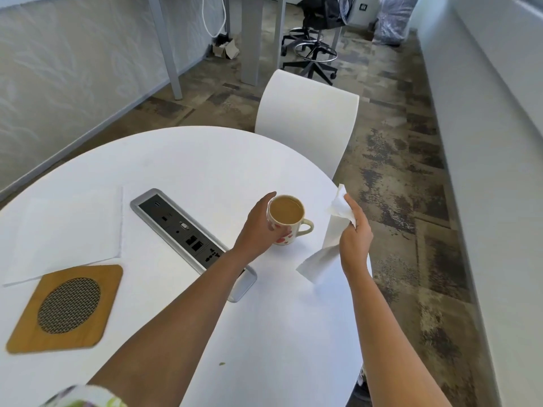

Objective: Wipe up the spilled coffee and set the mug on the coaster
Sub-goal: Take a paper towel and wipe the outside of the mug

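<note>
1. Coaster (64, 308): table (205, 160) 8 o'clock, well apart from mug.
2. Left hand (260, 227) grips mug (291, 234), coffee-filled, table 2 o'clock, handle toward 3 o'clock.
3. Right hand (355, 239) pinches paper towel (332, 230), mug's 3 o'clock.

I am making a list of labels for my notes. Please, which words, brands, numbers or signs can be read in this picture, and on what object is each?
None can be read.
The mug bears only red hearts, no words.
Any marks on the socket panel are too small to read.
</note>
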### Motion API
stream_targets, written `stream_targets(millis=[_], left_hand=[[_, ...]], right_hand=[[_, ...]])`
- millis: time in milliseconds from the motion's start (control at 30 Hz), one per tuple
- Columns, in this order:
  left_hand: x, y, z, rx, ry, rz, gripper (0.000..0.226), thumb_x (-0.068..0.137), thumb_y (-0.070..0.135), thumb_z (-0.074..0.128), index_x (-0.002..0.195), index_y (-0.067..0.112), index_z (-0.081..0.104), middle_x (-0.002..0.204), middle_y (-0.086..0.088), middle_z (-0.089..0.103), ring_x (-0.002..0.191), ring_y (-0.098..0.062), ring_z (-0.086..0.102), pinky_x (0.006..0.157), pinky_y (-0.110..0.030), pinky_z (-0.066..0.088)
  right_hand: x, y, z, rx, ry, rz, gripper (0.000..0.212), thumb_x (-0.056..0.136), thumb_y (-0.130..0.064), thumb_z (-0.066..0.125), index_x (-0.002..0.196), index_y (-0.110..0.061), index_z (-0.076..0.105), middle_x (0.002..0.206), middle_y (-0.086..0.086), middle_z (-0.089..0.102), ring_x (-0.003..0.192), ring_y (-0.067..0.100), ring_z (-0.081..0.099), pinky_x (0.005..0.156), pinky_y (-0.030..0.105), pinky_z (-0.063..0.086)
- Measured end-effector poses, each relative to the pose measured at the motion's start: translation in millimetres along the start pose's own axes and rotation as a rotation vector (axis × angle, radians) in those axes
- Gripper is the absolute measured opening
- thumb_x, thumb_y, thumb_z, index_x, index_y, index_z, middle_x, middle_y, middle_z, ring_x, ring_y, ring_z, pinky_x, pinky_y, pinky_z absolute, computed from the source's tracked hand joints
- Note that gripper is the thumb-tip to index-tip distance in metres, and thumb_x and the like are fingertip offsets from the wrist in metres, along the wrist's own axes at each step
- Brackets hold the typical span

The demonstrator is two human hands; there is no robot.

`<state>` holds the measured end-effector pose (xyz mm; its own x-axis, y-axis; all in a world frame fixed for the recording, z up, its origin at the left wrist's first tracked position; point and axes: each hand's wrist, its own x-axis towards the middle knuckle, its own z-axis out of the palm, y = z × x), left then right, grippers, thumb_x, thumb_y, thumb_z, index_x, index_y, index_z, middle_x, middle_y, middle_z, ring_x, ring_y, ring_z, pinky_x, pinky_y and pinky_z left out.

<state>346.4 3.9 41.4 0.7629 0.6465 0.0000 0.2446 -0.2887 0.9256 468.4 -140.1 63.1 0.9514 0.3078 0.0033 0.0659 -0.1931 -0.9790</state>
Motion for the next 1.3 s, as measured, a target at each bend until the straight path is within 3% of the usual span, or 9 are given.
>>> stream_targets(millis=[200,300,433,567,733,833,1033,1200,1300], left_hand=[[15,-12,12,-0.036,-0.060,0.003,0.100,0.064,0.020,0.082,0.141,0.033,0.021,0.138,0.012,0.028,0.124,-0.002,0.031,0.097,-0.021,0.029],[23,-18,16,-0.069,-0.073,0.010,0.105,0.060,0.023,0.084,0.136,0.047,0.017,0.137,0.018,0.026,0.124,0.002,0.030,0.097,-0.020,0.031],[30,-24,19,-0.090,-0.064,0.031,0.110,0.056,0.023,0.087,0.130,0.058,0.013,0.139,0.008,0.031,0.128,-0.006,0.034,0.100,-0.026,0.037],[34,-32,22,-0.146,-0.046,0.060,0.113,0.052,0.019,0.090,0.131,0.052,0.016,0.134,0.002,0.041,0.124,-0.009,0.043,0.092,-0.008,0.038],[34,-38,25,-0.175,-0.030,0.018,0.105,0.051,0.014,0.091,0.129,0.041,0.026,0.129,0.007,0.048,0.117,-0.006,0.049,0.092,-0.017,0.044],[35,-39,24,-0.151,-0.016,0.024,0.097,0.053,0.014,0.090,0.130,0.031,0.034,0.129,0.009,0.051,0.116,0.000,0.049,0.091,-0.017,0.044],[33,-31,26,-0.069,0.062,0.037,0.087,0.051,0.026,0.090,0.124,0.027,0.042,0.120,0.018,0.055,0.108,0.007,0.051,0.085,-0.008,0.041],[30,-13,23,-0.082,0.132,0.045,0.085,0.048,0.030,0.090,0.117,0.040,0.042,0.114,0.027,0.054,0.105,0.013,0.050,0.082,-0.003,0.038],[32,8,17,-0.101,0.173,0.061,0.085,0.045,0.033,0.090,0.117,0.035,0.044,0.114,0.023,0.056,0.104,0.011,0.051,0.083,-0.004,0.039]], right_hand=[[11,21,0,-0.065,-0.020,0.035,0.073,0.059,0.013,0.025,0.106,-0.023,0.068,0.121,0.001,0.060,0.120,0.019,0.049,0.108,0.044,0.038],[20,34,4,-0.096,-0.013,0.095,0.071,0.060,0.013,0.026,0.106,-0.021,0.068,0.126,0.004,0.058,0.123,0.020,0.047,0.110,0.044,0.036],[27,47,11,-0.115,-0.002,0.130,0.067,0.066,0.015,0.028,0.109,-0.018,0.067,0.131,0.006,0.055,0.124,0.022,0.047,0.109,0.044,0.037],[29,55,18,-0.087,-0.028,0.166,0.056,0.077,0.013,0.033,0.113,-0.015,0.065,0.132,0.004,0.054,0.126,0.020,0.046,0.111,0.042,0.035],[25,62,22,-0.091,-0.072,0.155,0.029,0.092,-0.019,0.053,0.120,-0.019,0.061,0.136,0.001,0.051,0.128,0.015,0.043,0.111,0.035,0.032],[23,65,25,-0.062,-0.045,0.188,0.040,0.090,-0.044,0.054,0.119,-0.018,0.063,0.134,0.000,0.054,0.127,0.014,0.045,0.112,0.035,0.032],[22,69,28,-0.071,0.072,0.183,0.027,0.090,-0.009,0.057,0.111,-0.020,0.068,0.120,-0.001,0.065,0.115,0.011,0.055,0.098,0.019,0.035],[20,63,26,0.095,0.155,0.229,0.045,0.088,-0.009,0.060,0.128,-0.030,0.053,0.118,-0.002,0.061,0.111,0.008,0.057,0.099,0.031,0.045],[15,59,27,0.225,0.196,0.265,0.036,0.090,-0.009,0.057,0.123,-0.023,0.059,0.121,0.002,0.063,0.113,0.017,0.059,0.099,0.038,0.048]])
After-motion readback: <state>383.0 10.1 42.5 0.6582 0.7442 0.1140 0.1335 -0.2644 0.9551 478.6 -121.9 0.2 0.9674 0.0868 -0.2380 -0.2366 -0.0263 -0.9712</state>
